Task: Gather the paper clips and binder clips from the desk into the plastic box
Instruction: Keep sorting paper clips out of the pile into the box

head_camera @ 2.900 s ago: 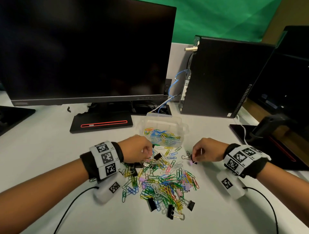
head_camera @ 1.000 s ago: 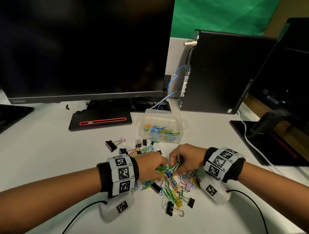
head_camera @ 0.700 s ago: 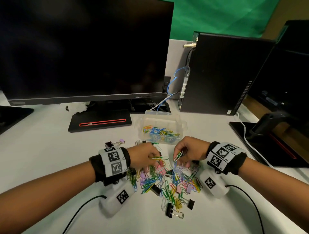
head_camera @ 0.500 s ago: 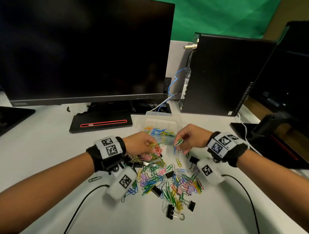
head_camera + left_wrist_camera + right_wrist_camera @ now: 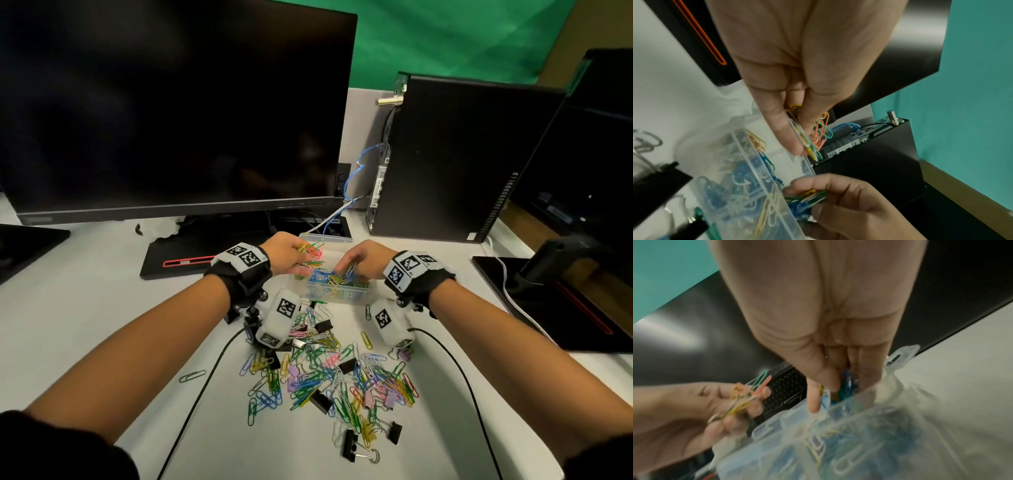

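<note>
A clear plastic box [image 5: 342, 295] with coloured paper clips inside stands on the white desk in front of the monitor. My left hand [image 5: 291, 253] hovers over its left side and pinches a bunch of paper clips [image 5: 813, 138]. My right hand [image 5: 359, 260] reaches into the box from the right, pinching green and blue paper clips [image 5: 807, 199]. In the right wrist view its fingertips [image 5: 813, 404] sit at the box's rim [image 5: 849, 404]. A pile of paper clips [image 5: 329, 377] and black binder clips [image 5: 352, 445] lies nearer me.
A large dark monitor [image 5: 171, 102] with its stand base [image 5: 191, 257] rises behind the box. A black computer tower [image 5: 455, 157] stands at the back right, another monitor stand [image 5: 555, 291] at the far right. Wrist-camera cables [image 5: 205, 377] trail over the desk.
Both hands picked up clips from the pile and carried them away from me, up over the box. The pile has been spread out.
</note>
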`<state>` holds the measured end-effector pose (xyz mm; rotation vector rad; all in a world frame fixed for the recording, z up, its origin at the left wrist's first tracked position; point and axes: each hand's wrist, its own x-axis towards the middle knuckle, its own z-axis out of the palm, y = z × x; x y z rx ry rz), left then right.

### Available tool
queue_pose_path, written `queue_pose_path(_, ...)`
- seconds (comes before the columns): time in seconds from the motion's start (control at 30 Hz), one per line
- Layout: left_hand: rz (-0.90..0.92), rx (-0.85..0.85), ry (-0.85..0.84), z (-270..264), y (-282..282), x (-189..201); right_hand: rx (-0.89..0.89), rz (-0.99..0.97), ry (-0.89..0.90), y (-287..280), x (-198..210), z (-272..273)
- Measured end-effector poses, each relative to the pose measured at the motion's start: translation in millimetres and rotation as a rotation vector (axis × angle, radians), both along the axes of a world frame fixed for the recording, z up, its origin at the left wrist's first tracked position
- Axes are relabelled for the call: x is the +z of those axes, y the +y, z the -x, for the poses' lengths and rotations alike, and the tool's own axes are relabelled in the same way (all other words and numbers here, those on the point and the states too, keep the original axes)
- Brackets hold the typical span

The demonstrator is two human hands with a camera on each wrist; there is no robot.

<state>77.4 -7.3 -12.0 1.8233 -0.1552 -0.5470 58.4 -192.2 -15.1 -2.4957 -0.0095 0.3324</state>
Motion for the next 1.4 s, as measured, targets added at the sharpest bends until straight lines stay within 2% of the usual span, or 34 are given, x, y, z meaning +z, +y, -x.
queue_pose_path(0.1,-0.003,0.031,0.007,-4,-2,-4,0.115,0.213,-0.003,11,2,6)
queue_pose_path(0.2,0.018,0.048,0.027,-7,-2,-7,0.159,0.381,0.002,11,2,7)
queue_pose_path(0.27,0.025,0.053,0.032,-8,-4,-8,0.159,0.407,-0.014,9,3,7)
queue_pose_path(0.43,0.021,0.026,0.021,-7,-10,-6,0.133,0.319,-0.098,-1,13,6)
queue_pose_path(0.5,0.029,0.02,0.05,-5,-13,-5,0.177,0.385,-0.053,-2,13,6)
queue_pose_path(0.6,-0.044,-0.003,0.002,-7,-17,-8,0.241,0.462,-0.006,-1,6,8)
queue_pose_path(0.77,-0.134,-0.046,-0.033,-8,-21,-11,0.297,0.426,0.036,-5,4,6)
queue_pose_path(0.9,-0.268,-0.081,-0.141,-13,-23,-15,0.326,0.384,0.098,-10,8,6)
queue_pose_path(1.07,-0.463,-0.225,-0.307,-13,-21,-13,0.423,0.449,0.159,-11,9,7)
queue_pose_path(1.17,-0.547,-0.283,-0.366,-10,-19,-10,0.403,0.447,0.127,-10,5,8)
queue_pose_path(1.4,-0.58,-0.338,-0.479,-9,-7,-10,0.239,0.15,0.104,-16,0,5)
